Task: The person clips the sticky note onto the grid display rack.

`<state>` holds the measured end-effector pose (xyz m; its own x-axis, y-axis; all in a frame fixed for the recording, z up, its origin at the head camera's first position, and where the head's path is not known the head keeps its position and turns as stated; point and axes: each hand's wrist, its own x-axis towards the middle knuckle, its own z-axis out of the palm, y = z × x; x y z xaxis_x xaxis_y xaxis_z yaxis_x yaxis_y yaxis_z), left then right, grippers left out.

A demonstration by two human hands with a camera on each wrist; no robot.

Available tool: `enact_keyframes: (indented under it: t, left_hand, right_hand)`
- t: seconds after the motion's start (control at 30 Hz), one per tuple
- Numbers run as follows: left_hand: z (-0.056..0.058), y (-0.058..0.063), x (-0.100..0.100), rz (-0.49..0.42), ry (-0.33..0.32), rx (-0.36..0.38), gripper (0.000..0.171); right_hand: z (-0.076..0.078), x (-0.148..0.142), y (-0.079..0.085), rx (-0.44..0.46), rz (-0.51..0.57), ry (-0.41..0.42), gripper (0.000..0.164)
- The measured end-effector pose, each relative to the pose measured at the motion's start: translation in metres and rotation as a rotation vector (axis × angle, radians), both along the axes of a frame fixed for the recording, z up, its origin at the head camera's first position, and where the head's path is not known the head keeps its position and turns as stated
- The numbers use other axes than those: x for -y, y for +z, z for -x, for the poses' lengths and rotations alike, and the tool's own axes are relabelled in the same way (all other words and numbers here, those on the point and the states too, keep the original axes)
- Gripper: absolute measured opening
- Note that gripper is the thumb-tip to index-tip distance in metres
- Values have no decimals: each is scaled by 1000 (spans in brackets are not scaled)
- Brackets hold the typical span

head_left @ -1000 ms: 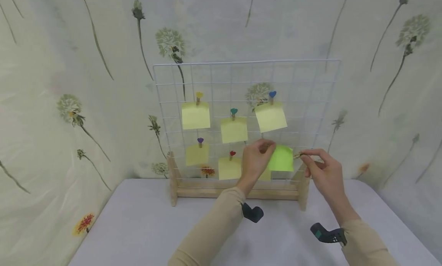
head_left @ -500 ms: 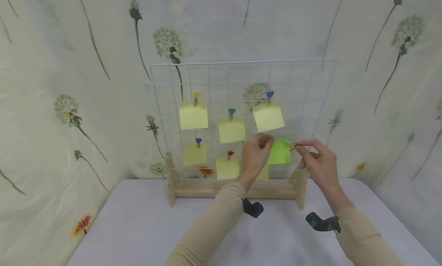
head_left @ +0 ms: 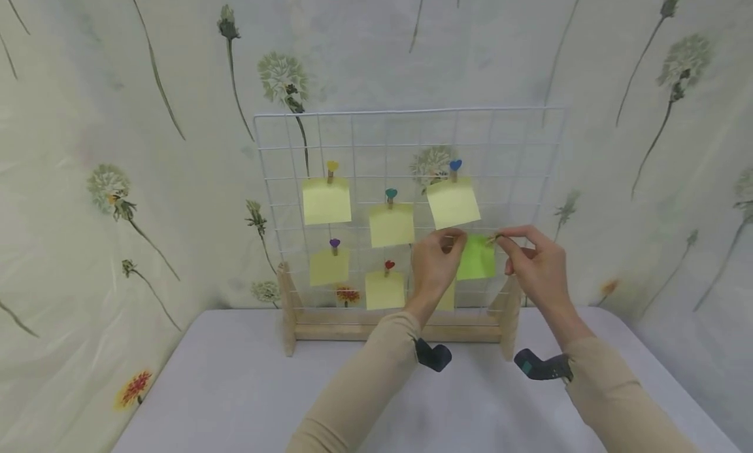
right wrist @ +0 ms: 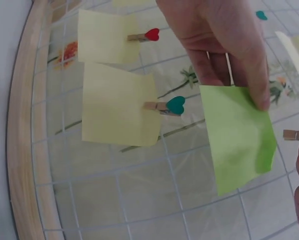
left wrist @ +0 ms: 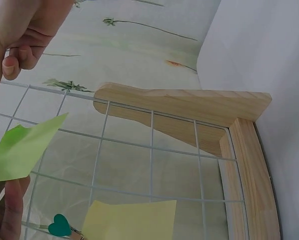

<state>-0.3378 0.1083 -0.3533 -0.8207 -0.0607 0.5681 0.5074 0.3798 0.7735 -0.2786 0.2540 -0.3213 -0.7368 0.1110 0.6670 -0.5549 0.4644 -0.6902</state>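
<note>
My left hand (head_left: 434,263) pinches a bright green sticky note (head_left: 478,260) by its upper left side, in front of the white wire grid. In the right wrist view, the thumb of that hand (right wrist: 234,45) lies over the edge of the green note (right wrist: 239,140). Between thumb and forefinger, my right hand (head_left: 540,267) holds a small wooden clothespin (right wrist: 294,135) at the note's upper right corner. In the right wrist view a gap shows between clothespin and note. Fingers hide the clothespin's back end.
Several pale yellow notes (head_left: 326,201) hang on the wire grid (head_left: 406,110), clipped by clothespins with coloured hearts, such as a blue heart (head_left: 455,165). The grid stands in a wooden base (head_left: 353,332) on a white table (head_left: 247,387). Behind hangs a flowered cloth (head_left: 200,67).
My right hand has moved left and up with the clothespin, closer to the green note's corner. The green note has risen slightly on the grid, with my left hand still pinching it.
</note>
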Motion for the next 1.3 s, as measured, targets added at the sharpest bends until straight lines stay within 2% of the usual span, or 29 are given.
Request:
enact_keyframes:
  t: [0.2,0.43,0.77,1.07,1.17,1.3]
  left_hand:
    - [0,3,0,24,30,-1,14]
    - [2,5,0,-1,21,25,18]
    - [4,6,-2,28,38,10,18]
    - [6,6,-3,80,57,-32,21]
    - [7,6,-3,82,61,-39,24]
    - [9,7,-3,80,66,-49,26]
  right_hand:
    - [4,2,5,-10,-15,2,13]
    - [8,5,6,-1,-27,-3,14]
    - [10,7,9,-23,-69,-17,13]
    - [15,7,14,-36,-108,-32,13]
    - [18,7,12,-43,-111,-33,13]
    - [32,2,5,-49,-124,-44,13]
